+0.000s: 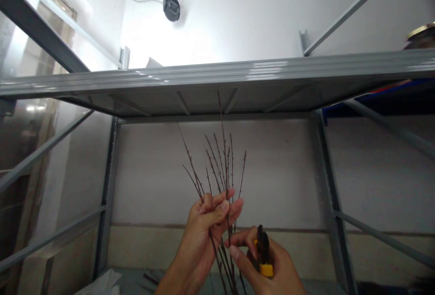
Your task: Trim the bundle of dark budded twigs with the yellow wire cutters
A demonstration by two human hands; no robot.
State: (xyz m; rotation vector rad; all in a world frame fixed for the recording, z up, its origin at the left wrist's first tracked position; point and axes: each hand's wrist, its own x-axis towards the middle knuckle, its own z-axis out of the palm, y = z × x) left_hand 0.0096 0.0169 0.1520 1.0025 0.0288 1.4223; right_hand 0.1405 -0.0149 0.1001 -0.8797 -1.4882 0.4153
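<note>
A bundle of thin, dark, budded twigs [222, 161] stands upright in front of me, its tips fanned out. My left hand [212, 222] is closed around the middle of the bundle, thumb pressing over the stems. Just below and to the right, my right hand [260, 258] pinches one twig between thumb and forefinger. Tucked in the same right hand is a black and yellow cutter [264, 249], which looks like pruning shears; the curled fingers and palm hide much of it. The lower stems run down out of the picture.
A grey metal shelf [217, 75] spans overhead, on metal posts [329, 195] with slanting braces. White paper or plastic [102, 283] and dark sticks [151, 279] lie low at the left. A camera [171, 7] hangs on the wall above.
</note>
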